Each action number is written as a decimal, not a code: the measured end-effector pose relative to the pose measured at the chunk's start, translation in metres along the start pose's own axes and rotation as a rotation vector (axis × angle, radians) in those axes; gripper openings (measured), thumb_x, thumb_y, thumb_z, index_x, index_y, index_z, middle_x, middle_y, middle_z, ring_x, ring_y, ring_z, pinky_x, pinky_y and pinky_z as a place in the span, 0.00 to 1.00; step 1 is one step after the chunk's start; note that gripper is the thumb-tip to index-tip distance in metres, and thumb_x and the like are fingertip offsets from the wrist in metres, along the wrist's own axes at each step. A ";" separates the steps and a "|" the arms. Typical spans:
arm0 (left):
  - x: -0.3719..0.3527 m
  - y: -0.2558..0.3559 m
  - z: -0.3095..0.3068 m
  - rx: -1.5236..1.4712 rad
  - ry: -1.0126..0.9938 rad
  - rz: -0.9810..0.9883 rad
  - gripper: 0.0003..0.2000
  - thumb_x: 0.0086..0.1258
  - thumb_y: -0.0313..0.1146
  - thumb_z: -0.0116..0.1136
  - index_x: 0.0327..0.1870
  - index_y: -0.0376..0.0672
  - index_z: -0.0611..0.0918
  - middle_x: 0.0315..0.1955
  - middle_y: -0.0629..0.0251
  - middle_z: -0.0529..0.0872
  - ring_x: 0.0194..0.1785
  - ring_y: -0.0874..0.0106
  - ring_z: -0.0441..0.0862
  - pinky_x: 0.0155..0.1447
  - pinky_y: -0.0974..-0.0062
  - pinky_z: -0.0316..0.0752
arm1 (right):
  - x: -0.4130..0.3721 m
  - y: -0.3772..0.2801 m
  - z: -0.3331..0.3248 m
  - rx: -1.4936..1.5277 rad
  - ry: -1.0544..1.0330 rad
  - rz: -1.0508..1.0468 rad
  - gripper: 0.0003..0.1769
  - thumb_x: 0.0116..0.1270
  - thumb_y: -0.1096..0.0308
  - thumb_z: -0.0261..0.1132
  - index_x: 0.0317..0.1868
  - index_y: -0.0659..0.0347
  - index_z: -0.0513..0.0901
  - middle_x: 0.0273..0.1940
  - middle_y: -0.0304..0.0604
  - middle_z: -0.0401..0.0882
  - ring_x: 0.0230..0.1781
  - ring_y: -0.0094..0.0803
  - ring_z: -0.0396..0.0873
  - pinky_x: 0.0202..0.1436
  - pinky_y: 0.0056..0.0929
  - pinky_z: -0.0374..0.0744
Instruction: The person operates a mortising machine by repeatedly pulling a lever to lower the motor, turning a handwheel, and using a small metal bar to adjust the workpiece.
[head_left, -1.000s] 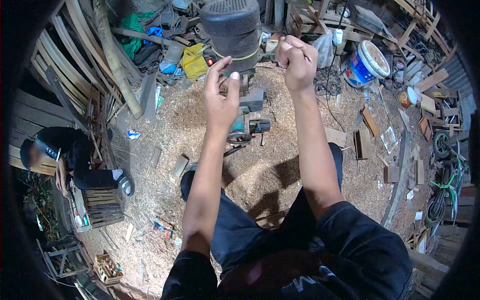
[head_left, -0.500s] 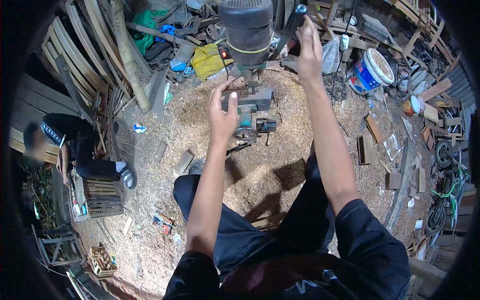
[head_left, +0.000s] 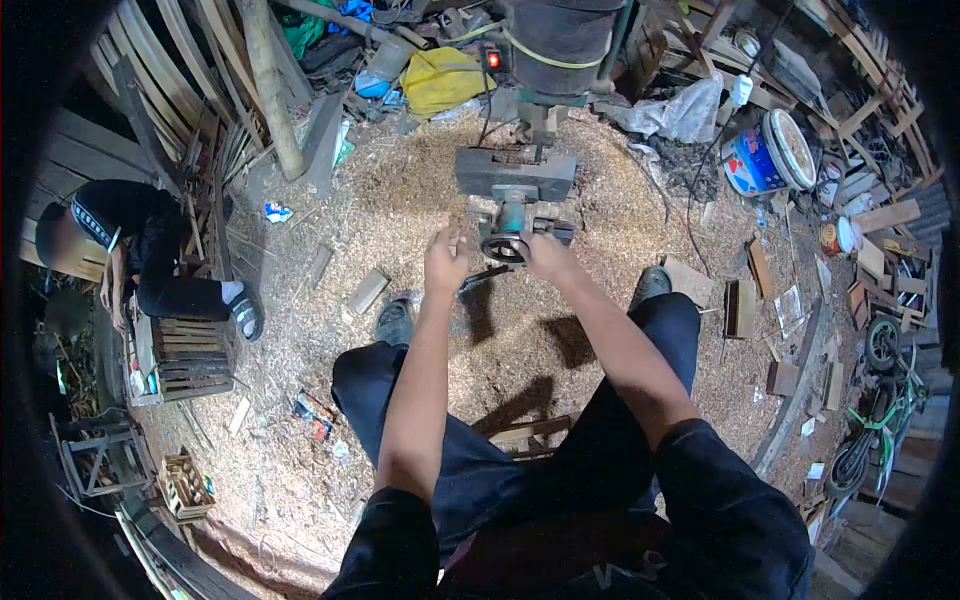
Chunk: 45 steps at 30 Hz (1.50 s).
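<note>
A green-bodied machine with a dark vise (head_left: 515,172) stands in front of me, and a small round handwheel (head_left: 503,249) sits below the vise. My right hand (head_left: 550,258) is at the wheel's right side, its fingers curled on the rim. Just left of the wheel, my left hand (head_left: 445,264) hovers with loosely bent fingers and nothing visible in it. Above the vise is the machine's dark motor housing (head_left: 565,40), wrapped by a yellowish cord. A red-lit switch (head_left: 493,60) is beside it.
Wood shavings cover the ground. Another person (head_left: 150,250) sits at the left beside a slatted wooden crate (head_left: 195,360). A paint bucket (head_left: 755,158), wood blocks (head_left: 740,308) and a small bike (head_left: 875,420) are on the right. A yellow sack (head_left: 440,85) lies behind the machine.
My right hand has come down from the lever at the upper right to the handwheel. My left hand has dropped away from the vise. The view has tilted downward.
</note>
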<state>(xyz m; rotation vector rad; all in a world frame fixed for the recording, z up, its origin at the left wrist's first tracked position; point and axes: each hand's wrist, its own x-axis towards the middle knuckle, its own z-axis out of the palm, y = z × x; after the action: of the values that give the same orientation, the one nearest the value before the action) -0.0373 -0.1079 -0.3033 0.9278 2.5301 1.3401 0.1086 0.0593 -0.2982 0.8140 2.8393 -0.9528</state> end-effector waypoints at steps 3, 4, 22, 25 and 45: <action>-0.009 -0.029 0.014 0.162 -0.114 -0.088 0.16 0.68 0.33 0.58 0.55 0.40 0.83 0.52 0.45 0.85 0.56 0.49 0.82 0.61 0.58 0.77 | 0.007 0.006 0.009 0.011 0.070 -0.034 0.15 0.73 0.62 0.59 0.50 0.65 0.80 0.38 0.64 0.83 0.42 0.62 0.82 0.47 0.55 0.79; -0.013 -0.030 0.017 0.220 -0.159 -0.161 0.17 0.68 0.35 0.56 0.55 0.42 0.83 0.49 0.45 0.86 0.54 0.48 0.83 0.60 0.58 0.77 | 0.009 0.009 0.013 0.044 0.090 -0.039 0.13 0.72 0.63 0.60 0.49 0.64 0.80 0.37 0.65 0.82 0.40 0.62 0.82 0.44 0.55 0.79; -0.044 -0.164 0.100 0.652 -0.343 -0.326 0.09 0.70 0.38 0.57 0.40 0.47 0.88 0.34 0.52 0.88 0.38 0.52 0.87 0.45 0.55 0.82 | 0.005 -0.009 -0.007 0.161 -0.022 0.059 0.16 0.72 0.63 0.63 0.55 0.63 0.80 0.38 0.66 0.82 0.40 0.63 0.81 0.45 0.55 0.78; -0.051 -0.181 0.111 0.609 -0.260 -0.275 0.09 0.69 0.37 0.59 0.40 0.46 0.89 0.34 0.52 0.88 0.38 0.52 0.87 0.45 0.55 0.82 | 0.009 0.004 0.006 0.106 0.078 -0.060 0.16 0.71 0.64 0.63 0.55 0.64 0.81 0.38 0.67 0.82 0.41 0.62 0.82 0.45 0.54 0.79; -0.053 -0.196 0.129 0.766 -0.345 -0.383 0.11 0.66 0.39 0.61 0.43 0.46 0.87 0.41 0.56 0.88 0.44 0.56 0.88 0.49 0.61 0.83 | 0.011 0.010 0.014 0.113 0.142 -0.117 0.14 0.71 0.64 0.63 0.52 0.63 0.84 0.34 0.66 0.81 0.35 0.62 0.81 0.40 0.52 0.79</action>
<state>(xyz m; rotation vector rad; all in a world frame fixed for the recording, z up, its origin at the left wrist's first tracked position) -0.0350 -0.1288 -0.5424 0.6219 2.7350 0.0687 0.1020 0.0634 -0.3179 0.7620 3.0071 -1.1227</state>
